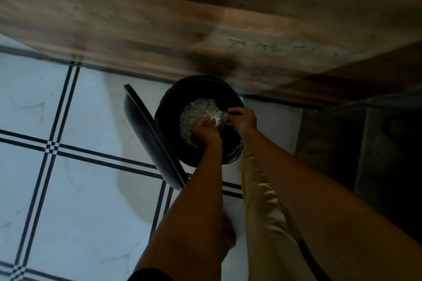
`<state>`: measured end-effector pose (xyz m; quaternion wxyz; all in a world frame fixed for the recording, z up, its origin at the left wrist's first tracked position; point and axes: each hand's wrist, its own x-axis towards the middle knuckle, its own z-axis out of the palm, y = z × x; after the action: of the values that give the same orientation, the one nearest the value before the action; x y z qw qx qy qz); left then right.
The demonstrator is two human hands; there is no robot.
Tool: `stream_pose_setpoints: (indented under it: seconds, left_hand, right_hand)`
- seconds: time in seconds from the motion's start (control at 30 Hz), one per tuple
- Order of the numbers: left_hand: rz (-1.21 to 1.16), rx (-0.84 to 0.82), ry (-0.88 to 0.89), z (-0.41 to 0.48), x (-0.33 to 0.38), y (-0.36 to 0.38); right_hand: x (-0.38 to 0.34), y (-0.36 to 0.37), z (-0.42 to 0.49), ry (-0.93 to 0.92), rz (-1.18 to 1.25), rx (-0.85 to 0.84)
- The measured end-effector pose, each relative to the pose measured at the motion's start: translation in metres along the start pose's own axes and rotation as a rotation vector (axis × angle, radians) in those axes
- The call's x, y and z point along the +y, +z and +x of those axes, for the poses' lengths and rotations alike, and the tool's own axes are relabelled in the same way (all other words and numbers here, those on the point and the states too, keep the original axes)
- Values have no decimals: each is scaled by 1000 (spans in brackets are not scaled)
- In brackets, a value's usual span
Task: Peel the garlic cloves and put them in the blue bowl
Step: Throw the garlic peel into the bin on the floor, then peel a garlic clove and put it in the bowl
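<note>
bin lid stands open, left of the black bin. the person's left hand and right hand both pinch 1 clump of garlic peel above it. part the fingers low inside the rim so scraps drop in. cloves and blue bowl: not in view.

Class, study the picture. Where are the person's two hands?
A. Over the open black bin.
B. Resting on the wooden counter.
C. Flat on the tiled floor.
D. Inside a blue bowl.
A: the left hand and right hand both hold pale scraps above the black bin, whose lid stands open at its side.
</note>
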<state>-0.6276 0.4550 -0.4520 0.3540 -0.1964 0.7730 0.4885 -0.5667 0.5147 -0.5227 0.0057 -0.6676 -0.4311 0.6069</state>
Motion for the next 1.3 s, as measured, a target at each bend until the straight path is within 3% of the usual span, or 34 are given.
stream_pose_setpoints:
  seconds: [0.1, 0.17, 0.23, 0.37, 0.47, 0.6, 0.83, 0.97, 1.07, 1.2, 1.3]
  left_hand:
    - [-35, 26, -61, -8, 7, -2]
    - [29, -84, -58, -18, 9, -3]
    - [190, -181, 23, -40, 19, -10]
    - [291, -329, 200, -97, 50, -26]
    - [455, -471, 362, -159, 78, -49]
    - [484, -689, 486, -242, 112, -75]
    - [671, -1169, 658, -422, 127, -66]
    - [654, -1390, 726, -535, 84, -55]
    - [761, -1590, 689, -609, 22, -74]
    - [1114, -1841, 571, -667, -85, -130]
    - [1376, -1939, 502, -689, -149, -184]
  right_hand:
    - [7, 1, 13, -74, -50, 53]
    - [-10, -7, -18, -90, -97, 47]
    - [-38, -16, -65, -36, 36, 27]
    - [-66, -57, -159, 72, 368, -1]
    - [-69, -94, -230, 45, 436, 76]
    - [-63, -149, -319, 39, 552, 147]
    - [-54, -247, -461, -295, 827, 474]
    - [-5, -312, -543, -404, 1015, 802]
    - [69, -339, -607, -344, 1045, 1000]
    - [189, -333, -692, -211, 1073, 1190]
    - [274, -309, -741, -82, 1126, 1280]
